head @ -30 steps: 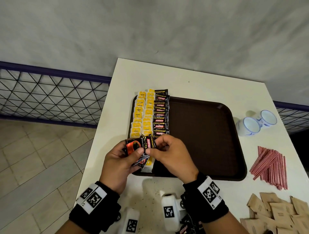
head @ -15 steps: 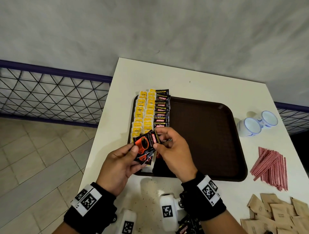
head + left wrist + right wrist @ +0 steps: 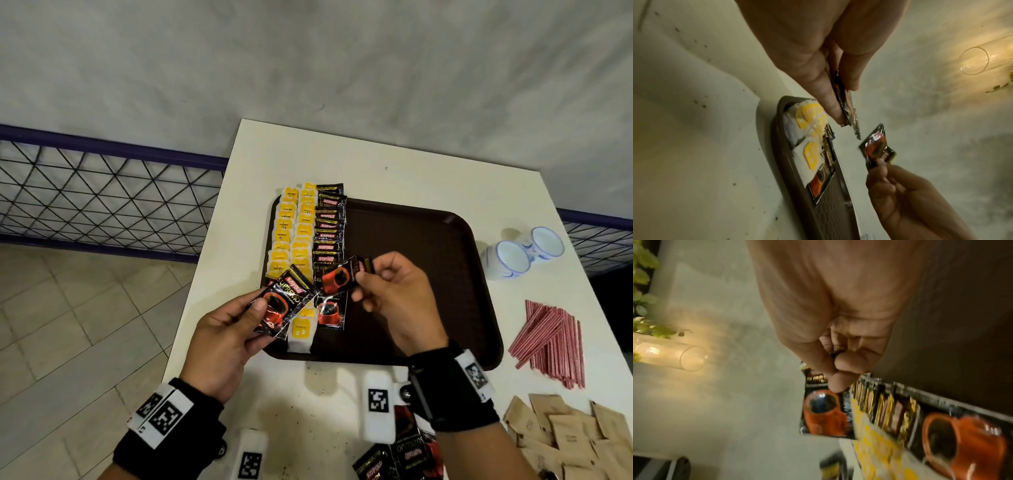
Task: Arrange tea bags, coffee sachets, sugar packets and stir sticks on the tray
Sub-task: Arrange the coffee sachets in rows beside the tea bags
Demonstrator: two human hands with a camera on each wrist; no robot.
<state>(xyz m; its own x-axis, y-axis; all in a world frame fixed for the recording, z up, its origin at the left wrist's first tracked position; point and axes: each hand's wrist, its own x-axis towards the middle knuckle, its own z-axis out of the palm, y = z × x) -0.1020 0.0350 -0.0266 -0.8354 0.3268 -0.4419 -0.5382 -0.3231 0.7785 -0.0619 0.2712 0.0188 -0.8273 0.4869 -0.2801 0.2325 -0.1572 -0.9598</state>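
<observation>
Left hand (image 3: 222, 337) has a small stack of coffee sachets (image 3: 281, 306) pinched under the thumb, over the tray's (image 3: 428, 274) near-left corner. Along the tray's left edge – two rows of yellow tea bags (image 3: 291, 233), then a row of sachets (image 3: 329, 236). Right hand (image 3: 399, 301) pinches one sachet (image 3: 342, 279) above that row. Off the tray's right edge on the white table (image 3: 376, 164) – two cups (image 3: 524, 251), red stir sticks (image 3: 551, 342), and brown sugar packets (image 3: 568, 435) at the near-right corner.

Two white cups (image 3: 520, 251) with blue marks lie on their sides on the white bench (image 3: 394, 164). A dark wire fence (image 3: 102, 195) stands beside a tiled floor (image 3: 68, 325).
</observation>
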